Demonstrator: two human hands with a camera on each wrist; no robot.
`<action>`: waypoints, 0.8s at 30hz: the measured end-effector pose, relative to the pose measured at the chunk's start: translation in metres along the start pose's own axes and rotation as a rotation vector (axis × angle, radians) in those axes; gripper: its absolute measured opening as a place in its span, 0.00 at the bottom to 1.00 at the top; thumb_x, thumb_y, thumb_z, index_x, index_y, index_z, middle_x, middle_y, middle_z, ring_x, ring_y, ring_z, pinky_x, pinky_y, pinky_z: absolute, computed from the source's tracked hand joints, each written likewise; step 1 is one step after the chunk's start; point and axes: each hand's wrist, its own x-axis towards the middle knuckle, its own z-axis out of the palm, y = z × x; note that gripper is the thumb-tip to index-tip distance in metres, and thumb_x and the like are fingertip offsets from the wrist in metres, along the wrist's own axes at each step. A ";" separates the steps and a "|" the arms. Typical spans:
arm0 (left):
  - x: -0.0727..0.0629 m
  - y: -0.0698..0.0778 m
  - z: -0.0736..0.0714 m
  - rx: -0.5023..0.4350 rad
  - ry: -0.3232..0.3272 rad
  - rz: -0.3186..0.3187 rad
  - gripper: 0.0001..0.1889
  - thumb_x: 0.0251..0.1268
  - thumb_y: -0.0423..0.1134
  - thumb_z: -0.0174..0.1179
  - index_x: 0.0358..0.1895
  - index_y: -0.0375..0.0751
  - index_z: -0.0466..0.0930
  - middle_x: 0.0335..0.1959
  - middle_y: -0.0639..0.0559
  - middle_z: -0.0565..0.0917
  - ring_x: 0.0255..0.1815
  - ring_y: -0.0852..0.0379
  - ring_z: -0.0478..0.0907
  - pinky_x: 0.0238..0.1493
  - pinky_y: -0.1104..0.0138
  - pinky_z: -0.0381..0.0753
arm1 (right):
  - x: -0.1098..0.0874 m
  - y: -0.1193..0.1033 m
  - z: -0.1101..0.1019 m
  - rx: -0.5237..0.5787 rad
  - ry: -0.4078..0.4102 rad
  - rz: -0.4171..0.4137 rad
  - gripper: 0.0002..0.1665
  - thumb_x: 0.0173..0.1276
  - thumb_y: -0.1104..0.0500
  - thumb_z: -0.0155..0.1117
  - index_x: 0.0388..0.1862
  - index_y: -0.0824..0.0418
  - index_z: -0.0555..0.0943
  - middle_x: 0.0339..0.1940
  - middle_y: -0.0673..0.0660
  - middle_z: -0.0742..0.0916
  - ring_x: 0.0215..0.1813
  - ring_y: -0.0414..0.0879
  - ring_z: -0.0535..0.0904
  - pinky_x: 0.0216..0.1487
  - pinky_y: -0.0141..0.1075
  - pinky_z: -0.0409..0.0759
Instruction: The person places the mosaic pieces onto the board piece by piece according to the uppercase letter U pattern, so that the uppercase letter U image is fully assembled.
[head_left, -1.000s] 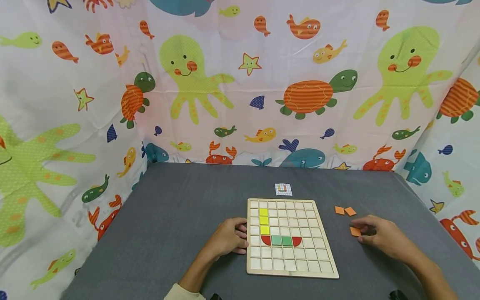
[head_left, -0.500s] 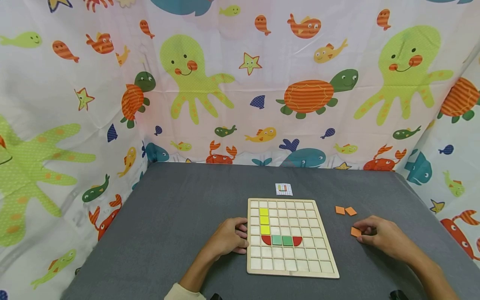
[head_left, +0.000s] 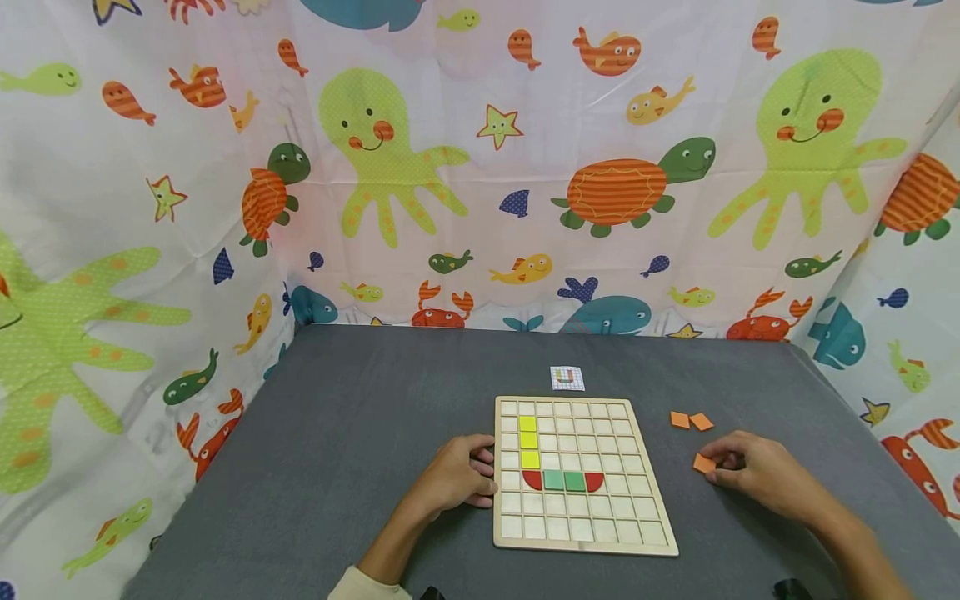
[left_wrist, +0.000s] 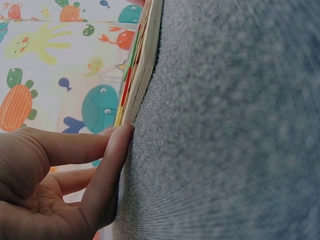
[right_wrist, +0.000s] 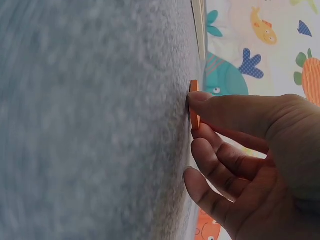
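Observation:
A wooden grid board lies on the grey cloth, with yellow tiles, green tiles and red quarter-round tiles set in its squares. At its left edge my left hand holds the rim between thumb and fingers; the left wrist view shows the fingertips against the board's side. To the right of the board, my right hand pinches an orange square tile low over the cloth. The right wrist view shows this tile edge-on, thumb on one face and fingers behind it.
Two more orange tiles lie on the cloth beyond my right hand. A small card printed with a coloured grid pattern sits behind the board. A sea-animal curtain surrounds the table's back and sides.
My right hand has turned the orange tile and shifted it slightly left toward the board. The left hand and the board have stayed where they were.

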 end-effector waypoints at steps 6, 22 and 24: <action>0.000 0.000 -0.001 0.001 0.002 -0.002 0.37 0.56 0.17 0.68 0.73 0.28 0.72 0.51 0.40 0.78 0.41 0.53 0.82 0.31 0.60 0.93 | 0.004 -0.008 0.006 -0.002 0.022 -0.023 0.13 0.64 0.55 0.81 0.45 0.57 0.90 0.36 0.46 0.83 0.36 0.33 0.73 0.34 0.31 0.74; 0.000 -0.001 -0.002 0.002 0.006 -0.005 0.37 0.56 0.17 0.69 0.73 0.28 0.73 0.51 0.40 0.79 0.41 0.54 0.82 0.31 0.60 0.93 | 0.025 -0.043 0.019 0.072 0.037 -0.130 0.14 0.65 0.54 0.80 0.48 0.56 0.90 0.36 0.44 0.82 0.39 0.36 0.73 0.37 0.32 0.74; 0.000 -0.001 -0.002 0.002 0.006 -0.005 0.37 0.56 0.17 0.69 0.73 0.28 0.73 0.51 0.40 0.79 0.41 0.54 0.82 0.31 0.60 0.93 | 0.029 -0.047 0.022 0.089 0.033 -0.157 0.13 0.65 0.56 0.80 0.47 0.55 0.91 0.36 0.44 0.82 0.39 0.35 0.73 0.37 0.32 0.74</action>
